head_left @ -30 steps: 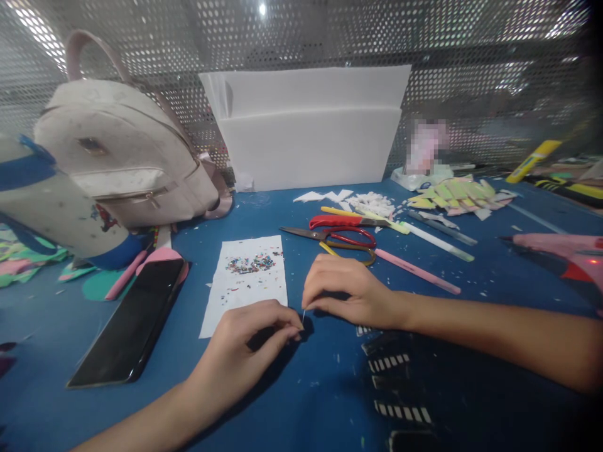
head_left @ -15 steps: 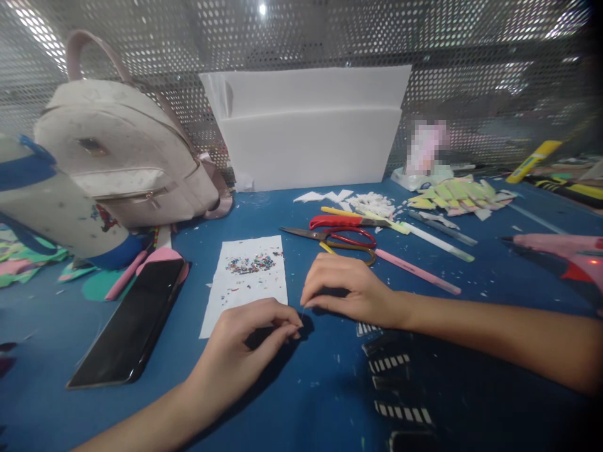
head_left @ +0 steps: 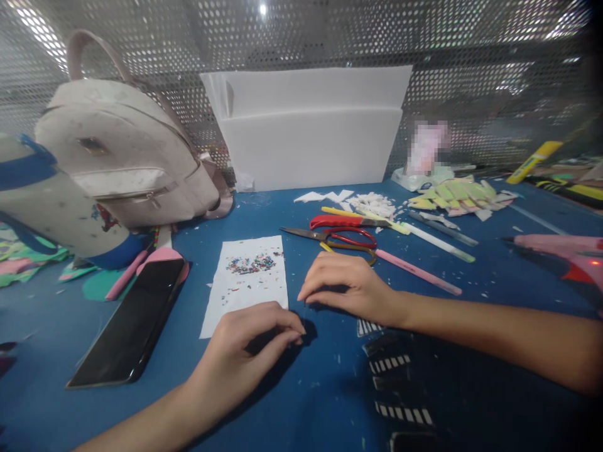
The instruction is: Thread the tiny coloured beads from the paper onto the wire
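My left hand (head_left: 257, 348) pinches thumb and forefinger together at the lower edge of a white paper sheet (head_left: 214, 307). Opposite it, my right hand (head_left: 348, 285) is pinched too, its fingertips slightly higher. A faint, very thin thread (head_left: 304, 317) runs between the two sets of fingertips; its ends are hidden in the fingers. On the sheet lies a small heap of multicoloured beads or bits (head_left: 252, 263), with some scattered around it. Just beyond my right hand are red-handled scissors (head_left: 351, 237) and a pink pen (head_left: 419, 272).
A black phone (head_left: 134, 326), a backpack (head_left: 127, 144) and a bottle (head_left: 61, 201) stand left. A red-handled knife (head_left: 334, 221), foam scraps (head_left: 459, 194) and a pink glue gun (head_left: 565, 248) lie right. Striped strips (head_left: 389, 364) lie below my right forearm. White boards (head_left: 311, 144) lean behind.
My left fingertips have moved slightly down and right, and my right fingertips slightly up and left, so the gap between them is a little wider. Other things stay in place.
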The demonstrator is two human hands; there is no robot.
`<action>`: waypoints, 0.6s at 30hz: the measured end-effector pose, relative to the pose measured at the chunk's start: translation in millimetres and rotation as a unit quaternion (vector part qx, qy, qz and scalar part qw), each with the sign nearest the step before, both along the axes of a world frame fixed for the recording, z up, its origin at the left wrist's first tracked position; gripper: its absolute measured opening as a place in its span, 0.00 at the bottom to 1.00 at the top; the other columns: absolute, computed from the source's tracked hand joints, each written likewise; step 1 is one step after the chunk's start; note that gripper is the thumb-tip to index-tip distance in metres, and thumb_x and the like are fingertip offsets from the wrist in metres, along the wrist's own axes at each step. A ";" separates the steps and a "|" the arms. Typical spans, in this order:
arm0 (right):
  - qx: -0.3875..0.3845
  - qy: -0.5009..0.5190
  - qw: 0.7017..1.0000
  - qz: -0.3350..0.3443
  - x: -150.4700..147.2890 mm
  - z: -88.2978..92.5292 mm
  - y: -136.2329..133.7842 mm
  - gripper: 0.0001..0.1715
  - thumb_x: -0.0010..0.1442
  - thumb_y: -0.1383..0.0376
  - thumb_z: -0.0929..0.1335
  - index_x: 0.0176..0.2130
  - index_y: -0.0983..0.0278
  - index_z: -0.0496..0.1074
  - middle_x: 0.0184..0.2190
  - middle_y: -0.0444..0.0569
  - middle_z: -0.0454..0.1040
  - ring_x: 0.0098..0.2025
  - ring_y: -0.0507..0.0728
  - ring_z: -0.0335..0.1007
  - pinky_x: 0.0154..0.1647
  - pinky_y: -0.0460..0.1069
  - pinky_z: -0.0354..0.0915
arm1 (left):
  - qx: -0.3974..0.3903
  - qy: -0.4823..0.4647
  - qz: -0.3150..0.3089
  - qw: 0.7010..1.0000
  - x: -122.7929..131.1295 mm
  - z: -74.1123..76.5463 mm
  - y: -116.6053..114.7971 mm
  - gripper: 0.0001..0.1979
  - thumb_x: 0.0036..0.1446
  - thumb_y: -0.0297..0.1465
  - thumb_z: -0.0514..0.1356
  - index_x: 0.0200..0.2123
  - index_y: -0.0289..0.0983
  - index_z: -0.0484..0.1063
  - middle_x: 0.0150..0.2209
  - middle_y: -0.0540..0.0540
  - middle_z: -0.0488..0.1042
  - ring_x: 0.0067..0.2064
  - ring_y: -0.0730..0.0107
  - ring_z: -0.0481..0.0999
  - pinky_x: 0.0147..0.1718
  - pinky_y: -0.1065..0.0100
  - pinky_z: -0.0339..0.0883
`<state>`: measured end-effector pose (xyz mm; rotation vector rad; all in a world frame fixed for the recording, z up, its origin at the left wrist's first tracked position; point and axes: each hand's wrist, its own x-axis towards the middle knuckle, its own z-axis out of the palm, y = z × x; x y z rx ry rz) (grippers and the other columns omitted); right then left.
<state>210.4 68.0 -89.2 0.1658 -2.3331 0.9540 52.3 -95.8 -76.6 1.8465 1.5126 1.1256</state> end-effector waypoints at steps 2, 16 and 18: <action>0.002 -0.002 1.000 -0.003 0.1 0.3 0.0 0.03 0.61 0.68 0.69 0.38 0.64 0.75 0.34 0.47 0.76 0.37 0.52 0.70 0.44 0.49 0.64 | 0.001 0.000 -0.001 1.000 -0.2 -0.8 0.4 0.08 0.60 0.22 0.57 0.34 0.37 0.75 0.30 0.51 0.78 0.32 0.76 0.77 0.34 0.76 0.67; -0.015 -0.024 1.000 -0.013 1.0 0.4 0.7 0.02 0.61 0.68 0.70 0.36 0.64 0.75 0.33 0.46 0.75 0.38 0.52 0.69 0.42 0.49 0.64 | 0.056 0.000 -0.036 0.998 0.4 2.1 -2.8 0.08 0.59 0.19 0.58 0.35 0.35 0.75 0.30 0.49 0.77 0.32 0.77 0.76 0.34 0.77 0.68; -0.011 -0.024 1.000 -0.013 1.0 0.4 0.7 0.02 0.61 0.68 0.70 0.36 0.64 0.75 0.33 0.46 0.75 0.38 0.52 0.69 0.43 0.49 0.64 | 0.056 0.000 -0.037 0.998 0.1 1.9 -2.1 0.08 0.59 0.19 0.58 0.35 0.35 0.75 0.30 0.49 0.77 0.32 0.77 0.76 0.34 0.77 0.68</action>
